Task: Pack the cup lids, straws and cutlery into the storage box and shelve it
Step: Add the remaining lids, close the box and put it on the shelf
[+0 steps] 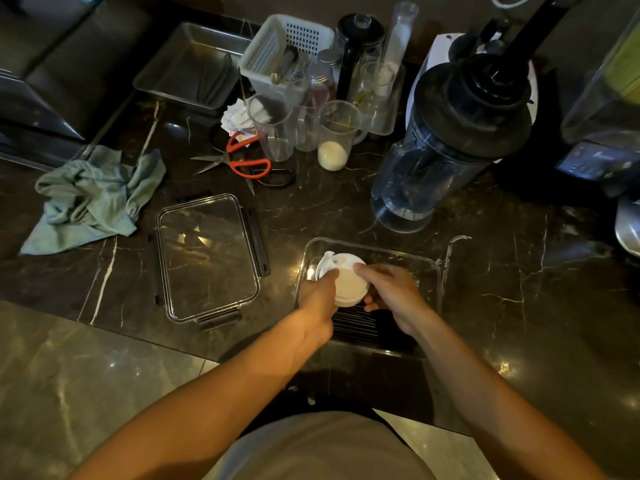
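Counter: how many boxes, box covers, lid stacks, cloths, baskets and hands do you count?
box: 1
box cover: 1
lid stack: 1
cloth: 1
basket: 1
left hand and right hand: 2
total: 7

Dim room, warm glare spots on the marble counter [519, 271] near my box; far corners dark, wide-angle bend at edges, my right hand [391, 289] slightly motion-blurred.

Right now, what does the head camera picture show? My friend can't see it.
Two bare hands, left hand and right hand, hold a stack of white plastic cup lids inside a clear rectangular storage box on a dark marble counter. The box's clear lid lies to its left, near a crumpled green cloth.
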